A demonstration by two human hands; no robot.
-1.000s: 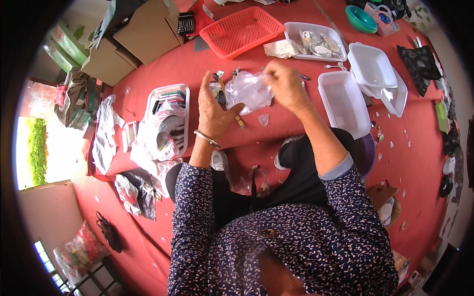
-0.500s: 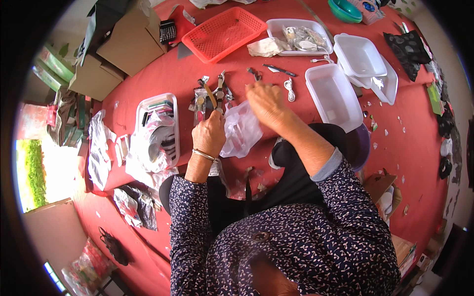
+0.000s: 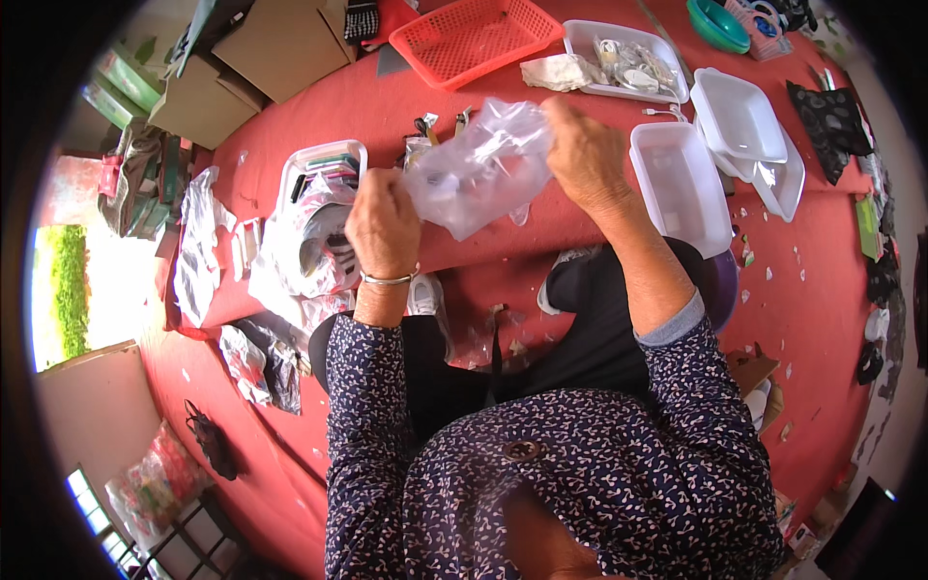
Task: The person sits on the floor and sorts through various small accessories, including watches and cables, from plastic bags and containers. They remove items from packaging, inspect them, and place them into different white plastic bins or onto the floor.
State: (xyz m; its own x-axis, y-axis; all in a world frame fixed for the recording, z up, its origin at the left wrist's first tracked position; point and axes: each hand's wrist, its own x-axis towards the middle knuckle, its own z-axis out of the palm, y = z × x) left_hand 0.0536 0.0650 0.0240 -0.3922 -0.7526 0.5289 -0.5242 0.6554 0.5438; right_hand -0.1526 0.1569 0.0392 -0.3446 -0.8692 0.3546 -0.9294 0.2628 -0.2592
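A clear plastic bag [image 3: 481, 172] is stretched out in front of me, between my two hands. My left hand [image 3: 383, 227], with a silver bangle at the wrist, is closed on the bag's left edge. At the opposite side my right hand [image 3: 588, 159] grips the bag's right edge, its fingers partly blurred. Small items, among them what looks like a wristwatch [image 3: 421, 135], lie behind the bag and are mostly hidden by it. Left of my left hand stands a white plastic bin [image 3: 363, 158] holding flat packets and plastic wrapping.
A red perforated basket [image 3: 476, 70] and a white tray [image 3: 688, 89] with white cables are at the far side. Empty white bins [image 3: 681, 188] stand at the right. Cardboard boxes [image 3: 290, 48] are at the far left. Everything rests on a red cloth [image 3: 812, 319].
Both hands have risen and spread apart, lifting and stretching the plastic bag. The strap-like item in my left hand no longer shows there. The head view has shifted slightly.
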